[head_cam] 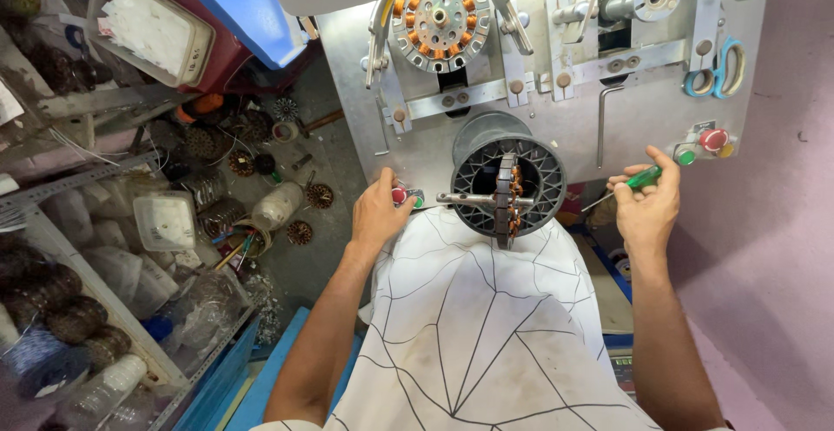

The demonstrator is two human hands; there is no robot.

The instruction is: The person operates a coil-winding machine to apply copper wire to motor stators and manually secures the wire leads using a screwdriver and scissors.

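Green-handled screwdriver [641,178] lay roughly level, long axis left-right, shaft pointing left and slightly down. Right hand [647,207] closed around its translucent green handle, below grey machine panel [625,118]. Left hand [378,214], well apart, fingers curled at red and green buttons [405,195]. White lidded container [163,220] sat on shelf at left.

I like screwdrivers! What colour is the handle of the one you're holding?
Green, see-through; the screwdriver sits in the right hand, head view.

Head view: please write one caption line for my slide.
Left hand at red and green buttons, right hand holding a green screwdriver, at a winding machine.
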